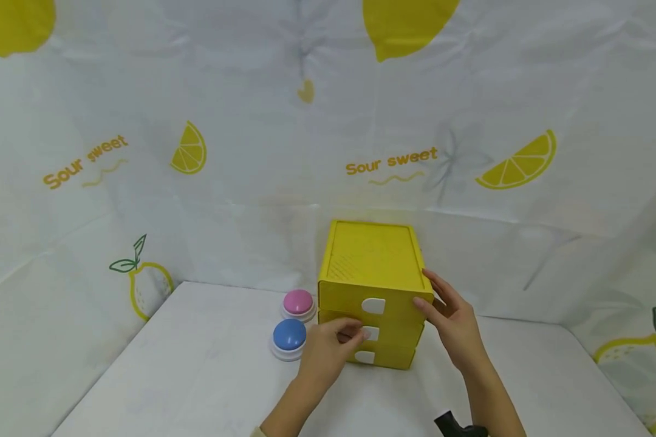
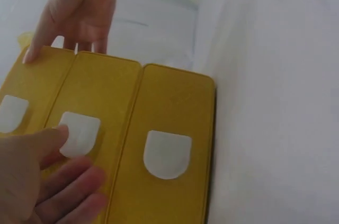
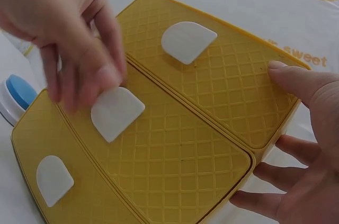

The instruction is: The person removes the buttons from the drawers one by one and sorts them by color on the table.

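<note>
drawer unit (image 1: 379,255) sits on the counter (image 1: 197,370). left hand (image 1: 328,349) touches the middle white tab (image 1: 373,334), fingers half-curled, pinch unclear to us; right hand (image 1: 452,325) spreads nearly straight fingers round the unit's corner. we'd brace there, pull level.

Across the back, a white sheet (image 1: 251,200) hangs as the wall, lightly creased, and it's lemons all over: solid yellow fruit (image 1: 410,24) along the top edge, cut slices (image 1: 516,164) lower down, a small heart (image 1: 306,91) between. "Sour sweet" lettering (image 1: 392,161) appears twice, each with a wavy line beneath! Outlined lemons (image 1: 150,288) with green leaves flank both sides. Below, a plain white desk (image 1: 197,364) meets the sheet, under soft, fairly even light.
</note>
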`<control>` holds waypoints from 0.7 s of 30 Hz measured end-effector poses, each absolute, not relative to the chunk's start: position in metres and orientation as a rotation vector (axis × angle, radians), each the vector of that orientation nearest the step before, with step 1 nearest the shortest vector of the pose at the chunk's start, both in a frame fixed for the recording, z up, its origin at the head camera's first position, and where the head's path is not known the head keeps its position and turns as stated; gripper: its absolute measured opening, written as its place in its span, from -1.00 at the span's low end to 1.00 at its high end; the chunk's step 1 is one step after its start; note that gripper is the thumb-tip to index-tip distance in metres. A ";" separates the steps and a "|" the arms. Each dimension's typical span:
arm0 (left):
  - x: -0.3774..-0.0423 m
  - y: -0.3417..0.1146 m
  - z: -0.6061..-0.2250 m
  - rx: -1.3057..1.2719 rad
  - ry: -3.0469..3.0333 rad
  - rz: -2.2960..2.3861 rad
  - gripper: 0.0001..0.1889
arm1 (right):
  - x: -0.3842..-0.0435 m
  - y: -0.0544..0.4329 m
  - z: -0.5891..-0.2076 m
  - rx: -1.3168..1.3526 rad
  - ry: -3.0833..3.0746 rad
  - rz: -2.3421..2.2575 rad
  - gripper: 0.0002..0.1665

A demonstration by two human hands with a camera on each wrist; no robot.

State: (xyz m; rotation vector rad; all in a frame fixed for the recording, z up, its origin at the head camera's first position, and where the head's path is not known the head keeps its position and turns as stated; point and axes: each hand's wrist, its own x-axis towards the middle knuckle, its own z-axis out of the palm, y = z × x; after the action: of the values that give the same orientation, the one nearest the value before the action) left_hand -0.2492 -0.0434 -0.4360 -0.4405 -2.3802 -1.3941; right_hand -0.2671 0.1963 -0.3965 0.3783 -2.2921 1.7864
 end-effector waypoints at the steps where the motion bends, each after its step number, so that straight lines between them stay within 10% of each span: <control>1: -0.249 -0.043 -0.440 -0.430 -2.393 -1.394 -0.83 | -0.267 0.196 -0.396 0.380 -2.288 1.790 -0.25; 21: -0.239 -0.047 -0.452 -0.364 -2.327 -1.756 -0.84 | -0.265 0.195 -0.393 0.375 -2.280 1.826 -0.24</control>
State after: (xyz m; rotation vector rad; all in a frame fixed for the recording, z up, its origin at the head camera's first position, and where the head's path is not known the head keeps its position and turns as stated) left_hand -0.2387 -0.0466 -0.4520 -0.3640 -2.3269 -1.7564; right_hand -0.2654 0.1950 -0.3927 0.3753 -2.2805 1.8260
